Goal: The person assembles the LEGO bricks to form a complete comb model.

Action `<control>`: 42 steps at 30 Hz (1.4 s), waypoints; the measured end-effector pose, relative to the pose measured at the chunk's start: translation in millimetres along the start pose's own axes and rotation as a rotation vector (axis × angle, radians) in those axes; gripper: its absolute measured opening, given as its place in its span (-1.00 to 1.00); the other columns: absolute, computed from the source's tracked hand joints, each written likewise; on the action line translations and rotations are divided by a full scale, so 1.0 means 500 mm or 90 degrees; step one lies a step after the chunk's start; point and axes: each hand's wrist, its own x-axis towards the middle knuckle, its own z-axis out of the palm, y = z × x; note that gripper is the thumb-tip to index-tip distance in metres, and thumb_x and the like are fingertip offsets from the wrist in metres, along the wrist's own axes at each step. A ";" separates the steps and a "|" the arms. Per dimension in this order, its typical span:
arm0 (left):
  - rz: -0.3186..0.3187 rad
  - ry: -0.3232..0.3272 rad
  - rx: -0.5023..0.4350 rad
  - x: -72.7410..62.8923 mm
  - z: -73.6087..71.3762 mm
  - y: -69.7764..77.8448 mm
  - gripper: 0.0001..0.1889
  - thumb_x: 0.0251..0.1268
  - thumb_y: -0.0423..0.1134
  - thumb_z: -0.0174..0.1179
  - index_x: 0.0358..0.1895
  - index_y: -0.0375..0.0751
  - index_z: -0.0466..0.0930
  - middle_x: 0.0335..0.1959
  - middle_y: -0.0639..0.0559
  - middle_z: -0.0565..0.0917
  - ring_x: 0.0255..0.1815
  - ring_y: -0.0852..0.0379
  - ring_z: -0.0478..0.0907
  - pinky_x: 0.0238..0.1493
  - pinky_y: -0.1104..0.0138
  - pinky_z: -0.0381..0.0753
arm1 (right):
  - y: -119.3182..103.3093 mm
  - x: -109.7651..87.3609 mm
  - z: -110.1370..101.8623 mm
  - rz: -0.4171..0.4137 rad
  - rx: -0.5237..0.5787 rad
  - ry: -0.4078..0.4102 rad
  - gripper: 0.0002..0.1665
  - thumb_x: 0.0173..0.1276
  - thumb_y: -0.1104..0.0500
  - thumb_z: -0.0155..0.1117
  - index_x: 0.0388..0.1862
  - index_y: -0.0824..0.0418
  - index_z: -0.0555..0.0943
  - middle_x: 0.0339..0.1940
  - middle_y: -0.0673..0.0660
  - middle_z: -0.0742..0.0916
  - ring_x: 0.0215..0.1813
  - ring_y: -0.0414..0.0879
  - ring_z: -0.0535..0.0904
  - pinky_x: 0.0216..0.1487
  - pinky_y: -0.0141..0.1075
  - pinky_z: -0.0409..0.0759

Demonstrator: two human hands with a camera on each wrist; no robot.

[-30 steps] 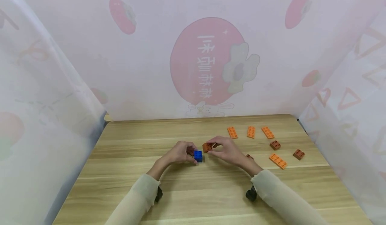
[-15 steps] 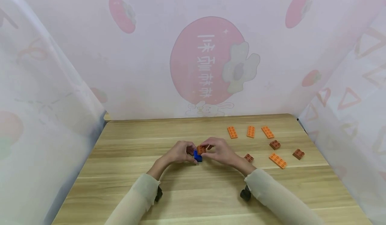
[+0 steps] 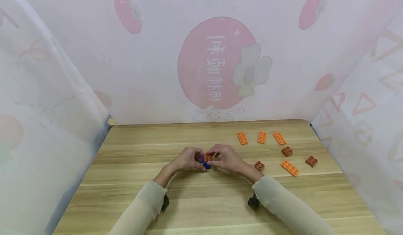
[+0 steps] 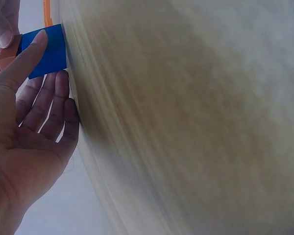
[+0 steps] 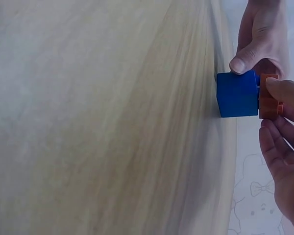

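Near the middle of the wooden table (image 3: 201,193), my left hand (image 3: 189,158) grips a blue toy brick (image 5: 236,95) between thumb and fingers. My right hand (image 3: 228,158) pinches a small reddish-brown studded brick (image 3: 207,157) from the right side. In the right wrist view the brown brick sits right at the top of the blue one, slightly off its edge, with a bit of blue stud showing at the seam. Seen from the left wrist, the thumb lies across the side of the blue brick and the brown brick looks a little tilted against it.
Three orange eight-stud plates lie at the back right, among them one plate (image 3: 242,138). Another orange plate (image 3: 290,168) lies nearer. Brown bricks rest at right: one brick (image 3: 259,165) by my right wrist, others (image 3: 287,151) farther out. A printed white curtain (image 3: 151,88) stands behind the table.
My right hand has moved left, bringing the brown brick from beside the blue brick to over its top. My left hand has stayed in place with the blue brick.
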 end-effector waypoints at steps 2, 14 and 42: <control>-0.003 -0.001 0.003 0.001 0.000 -0.001 -0.63 0.06 -0.34 0.66 -0.10 -0.25 0.70 -0.21 0.02 0.80 -0.15 0.13 0.74 -0.05 0.36 0.75 | -0.002 0.002 0.001 -0.005 -0.004 0.000 -0.61 0.27 0.25 0.64 0.07 0.23 0.78 -0.10 0.07 0.82 -0.12 -0.18 0.74 -0.09 -0.28 0.78; 0.000 -0.002 0.009 -0.001 0.002 0.002 -0.65 0.07 -0.32 0.66 -0.11 -0.21 0.71 -0.22 0.07 0.80 -0.18 0.22 0.73 -0.06 0.38 0.74 | -0.015 0.010 -0.003 0.016 -0.030 -0.029 -0.62 0.29 0.20 0.63 0.08 0.21 0.80 -0.11 0.06 0.83 -0.11 -0.08 0.75 -0.14 -0.14 0.77; 0.030 -0.005 0.002 0.004 -0.002 -0.003 -0.67 0.06 -0.36 0.66 -0.15 -0.24 0.72 -0.25 0.02 0.81 -0.21 0.16 0.75 -0.14 0.39 0.74 | -0.037 0.033 -0.015 0.058 -0.041 -0.089 -0.64 0.26 0.23 0.65 0.02 0.28 0.82 -0.15 0.11 0.81 -0.11 0.00 0.75 -0.09 -0.18 0.79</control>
